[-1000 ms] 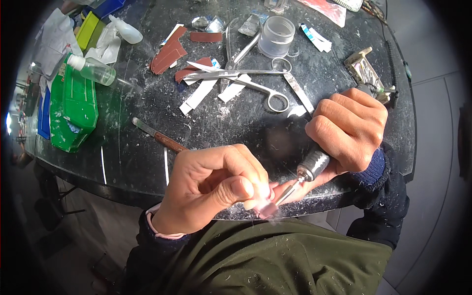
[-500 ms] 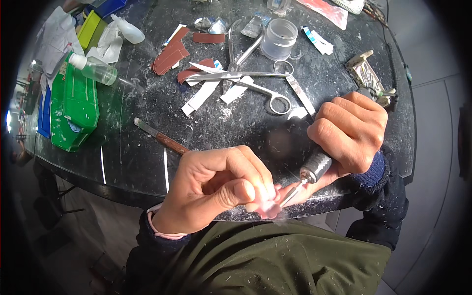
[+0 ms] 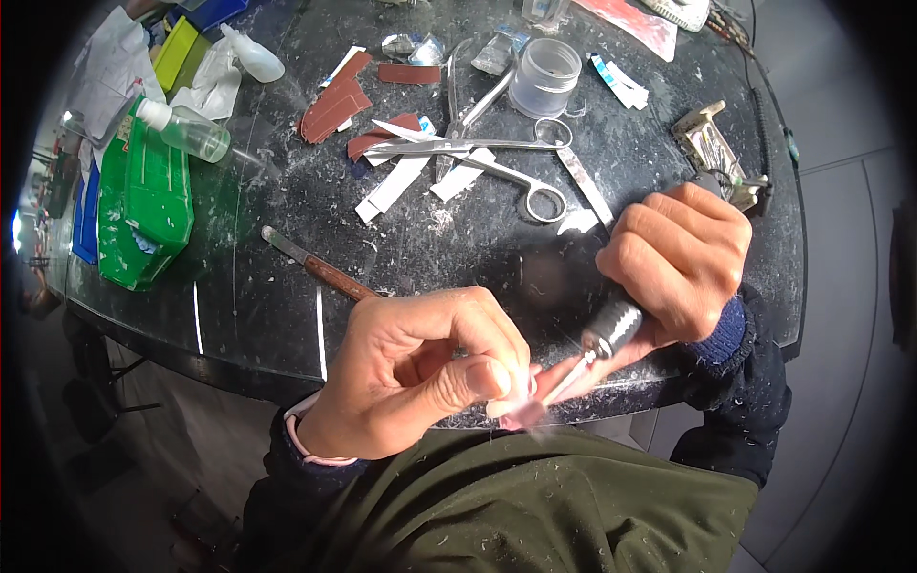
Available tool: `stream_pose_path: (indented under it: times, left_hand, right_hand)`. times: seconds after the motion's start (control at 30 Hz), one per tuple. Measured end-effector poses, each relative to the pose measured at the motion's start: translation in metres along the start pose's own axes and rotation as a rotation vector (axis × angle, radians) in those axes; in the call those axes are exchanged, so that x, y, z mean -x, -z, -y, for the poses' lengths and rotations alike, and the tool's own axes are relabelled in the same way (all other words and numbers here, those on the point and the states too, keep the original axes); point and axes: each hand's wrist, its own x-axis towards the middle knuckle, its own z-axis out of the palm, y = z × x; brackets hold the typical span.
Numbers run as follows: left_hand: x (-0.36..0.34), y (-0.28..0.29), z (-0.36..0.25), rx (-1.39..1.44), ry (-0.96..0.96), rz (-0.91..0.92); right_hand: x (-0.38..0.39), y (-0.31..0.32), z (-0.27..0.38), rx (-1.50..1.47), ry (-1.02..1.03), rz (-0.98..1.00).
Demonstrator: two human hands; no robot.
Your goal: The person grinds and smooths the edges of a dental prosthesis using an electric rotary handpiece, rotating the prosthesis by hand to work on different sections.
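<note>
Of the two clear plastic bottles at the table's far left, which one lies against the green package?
The clear bottle with the white cap, lying on its side with its cap end against the green package. The white dropper bottle lies farther back, apart from it.

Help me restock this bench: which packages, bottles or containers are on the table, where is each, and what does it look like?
Green pouch: left edge of the table, flat, bright green.
Clear bottle: lying just above the pouch, white cap.
White squeeze bottle: top left, lying on its side.
Clear round jar: top centre, upright, open.
Small tube: right of the jar, white with blue and green.
Foil packet: right side, crumpled, silver.
</note>
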Motion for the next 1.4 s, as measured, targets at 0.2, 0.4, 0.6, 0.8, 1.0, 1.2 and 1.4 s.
stream_pose_path:
  times: [0.2, 0.4, 0.6, 0.8, 1.0, 1.2, 1.4]
  left_hand:
    - [0.0, -0.003, -0.003, -0.076, 0.0, -0.027]
    - [-0.001, -0.007, -0.007, -0.14, 0.013, -0.06]
    - [-0.001, -0.003, -0.006, -0.207, -0.01, -0.03]
    - [0.0, -0.003, -0.005, -0.225, -0.004, -0.043]
    - [0.0, -0.004, -0.004, -0.113, 0.002, -0.055]
    - [0.0, 0.0, 0.001, 0.011, 0.007, -0.071]
    - [-0.001, -0.001, 0.001, -0.014, -0.11, -0.133]
  right_hand:
    - [0.001, -0.002, -0.002, 0.016, 0.088, -0.023]
    - [0.0, -0.001, 0.0, 0.013, 0.066, 0.015]
    - [-0.002, 0.002, 0.001, 0.057, 0.017, 0.048]
    - [-0.002, 0.001, 0.001, 0.038, 0.035, 0.009]
    - [0.002, 0.0, 0.0, 0.076, 0.12, -0.01]
    - [-0.001, -0.003, 0.001, 0.022, 0.054, -0.012]
    - [-0.002, 0.005, -0.007, 0.049, -0.213, -0.052]
